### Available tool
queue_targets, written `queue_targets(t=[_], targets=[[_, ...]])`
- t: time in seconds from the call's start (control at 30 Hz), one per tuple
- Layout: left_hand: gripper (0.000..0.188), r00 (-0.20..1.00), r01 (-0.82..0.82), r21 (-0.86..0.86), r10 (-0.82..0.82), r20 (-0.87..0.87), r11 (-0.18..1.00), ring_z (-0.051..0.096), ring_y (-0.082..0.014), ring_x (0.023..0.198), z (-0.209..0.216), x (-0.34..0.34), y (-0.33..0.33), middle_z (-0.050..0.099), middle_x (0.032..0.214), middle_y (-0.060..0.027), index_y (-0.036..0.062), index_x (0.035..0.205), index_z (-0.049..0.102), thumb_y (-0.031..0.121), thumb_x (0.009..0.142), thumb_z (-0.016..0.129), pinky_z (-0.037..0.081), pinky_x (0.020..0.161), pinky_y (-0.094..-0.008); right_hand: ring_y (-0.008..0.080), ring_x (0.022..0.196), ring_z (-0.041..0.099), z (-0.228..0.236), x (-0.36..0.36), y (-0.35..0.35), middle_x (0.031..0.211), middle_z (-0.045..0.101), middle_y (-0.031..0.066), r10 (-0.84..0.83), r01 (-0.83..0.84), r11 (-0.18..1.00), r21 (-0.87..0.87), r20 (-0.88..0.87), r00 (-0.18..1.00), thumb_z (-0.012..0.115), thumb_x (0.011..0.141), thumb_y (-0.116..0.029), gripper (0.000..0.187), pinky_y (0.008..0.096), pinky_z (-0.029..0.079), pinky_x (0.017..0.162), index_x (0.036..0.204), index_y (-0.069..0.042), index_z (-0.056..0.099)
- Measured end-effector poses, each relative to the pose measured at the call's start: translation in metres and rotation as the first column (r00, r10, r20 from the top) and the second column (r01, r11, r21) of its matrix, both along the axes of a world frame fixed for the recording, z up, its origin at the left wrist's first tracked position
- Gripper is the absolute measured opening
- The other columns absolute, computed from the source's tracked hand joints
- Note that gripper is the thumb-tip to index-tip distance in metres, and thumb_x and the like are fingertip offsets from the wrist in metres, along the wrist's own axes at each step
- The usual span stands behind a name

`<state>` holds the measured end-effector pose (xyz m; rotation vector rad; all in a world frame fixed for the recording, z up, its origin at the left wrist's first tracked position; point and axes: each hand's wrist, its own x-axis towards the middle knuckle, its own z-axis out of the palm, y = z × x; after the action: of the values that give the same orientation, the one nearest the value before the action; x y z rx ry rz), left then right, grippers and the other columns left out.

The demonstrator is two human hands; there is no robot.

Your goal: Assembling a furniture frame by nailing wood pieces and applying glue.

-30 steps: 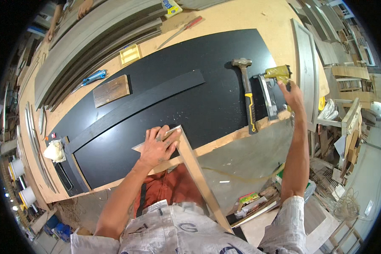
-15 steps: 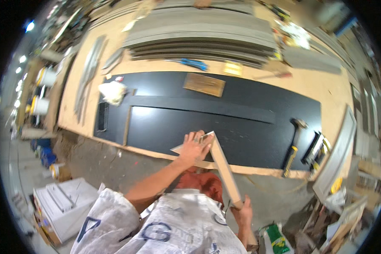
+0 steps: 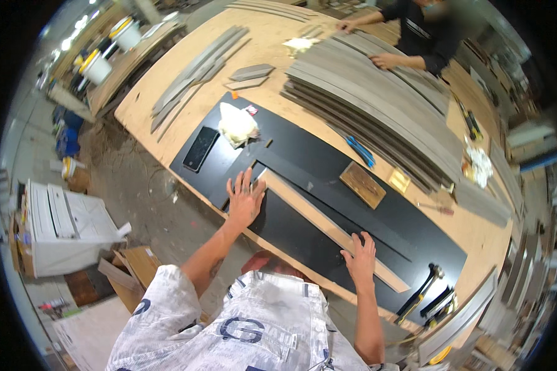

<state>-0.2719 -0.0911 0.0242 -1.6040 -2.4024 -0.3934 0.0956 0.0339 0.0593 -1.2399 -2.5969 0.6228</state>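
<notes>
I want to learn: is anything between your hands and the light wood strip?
Nothing visible is in the way: the right hand overlaps the light wood strip, and the left hand is at its left end.

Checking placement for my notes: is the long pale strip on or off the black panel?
On: the pale strip lies along the black panel, both ends within its edges.

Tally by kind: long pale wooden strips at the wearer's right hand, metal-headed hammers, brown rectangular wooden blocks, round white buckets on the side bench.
Long pale wooden strip: 1
Metal-headed hammer: 1
Brown rectangular wooden block: 1
Round white buckets, side bench: 2
Total: 5
</notes>
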Motion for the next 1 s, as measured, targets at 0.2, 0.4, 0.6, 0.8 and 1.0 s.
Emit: queue_targets(t=[0.2,0.4,0.6,0.8,1.0], targets=[[0.056,0.963,-0.219,0.035,0.210,0.167,0.975,0.034,-0.0415,0.138,-0.003,-0.033,0.003,0.036,0.152,-0.0225,0.0164,0.140,0.053,0.037,0.090,0.067,0.022,0.109,-0.0643,0.0403,0.128,0.043,-0.008,-0.035,0.031,0.140,0.044,0.0216,-0.004,-0.003,0.985,0.172,0.039,0.999,0.081,0.077,-0.030,0.071,0.0518,0.033,0.106,0.136,-0.006,0.050],[0.076,0.913,-0.282,0.020,0.261,0.315,0.959,0.035,-0.0439,0.135,-0.005,-0.044,0.004,0.037,0.149,-0.0298,-0.0033,0.142,0.045,0.047,0.089,0.066,0.025,0.109,-0.0573,0.0402,0.127,0.043,-0.010,-0.047,0.042,0.139,0.044,0.0212,-0.050,0.028,0.988,0.151,0.144,0.988,0.080,0.077,-0.038,0.072,0.0534,0.033,0.105,0.135,-0.007,0.052],[0.077,0.921,-0.279,-0.006,0.269,0.283,0.960,0.036,-0.0435,0.133,0.003,-0.044,0.007,0.039,0.146,-0.0308,-0.0071,0.140,0.045,0.046,0.087,0.067,0.025,0.109,-0.0557,0.0410,0.127,0.043,-0.008,-0.051,0.042,0.139,0.045,0.0212,-0.056,0.039,0.991,0.130,0.131,0.990,0.082,0.075,-0.039,0.071,0.0533,0.033,0.105,0.133,-0.007,0.054],[0.078,0.866,-0.313,-0.086,0.321,0.383,0.946,0.036,-0.0440,0.133,0.013,-0.042,0.019,0.039,0.146,-0.0295,-0.0032,0.141,0.045,0.048,0.087,0.067,0.025,0.108,-0.0573,0.0413,0.129,0.042,0.005,-0.052,0.039,0.140,0.045,0.0216,-0.166,0.154,0.985,0.079,0.170,0.971,0.084,0.073,-0.034,0.073,0.0539,0.034,0.105,0.133,-0.005,0.054],[0.062,0.896,-0.248,-0.013,0.235,0.376,0.969,0.045,-0.0460,0.125,0.009,-0.063,0.019,0.047,0.138,-0.0297,-0.0065,0.138,0.048,0.032,0.092,0.062,0.033,0.106,-0.0538,0.0393,0.131,0.043,0.016,-0.070,0.044,0.142,0.046,0.0189,-0.145,0.152,0.988,-0.009,0.256,0.956,0.079,0.079,-0.035,0.062,0.0527,0.033,0.107,0.131,-0.007,0.058]])
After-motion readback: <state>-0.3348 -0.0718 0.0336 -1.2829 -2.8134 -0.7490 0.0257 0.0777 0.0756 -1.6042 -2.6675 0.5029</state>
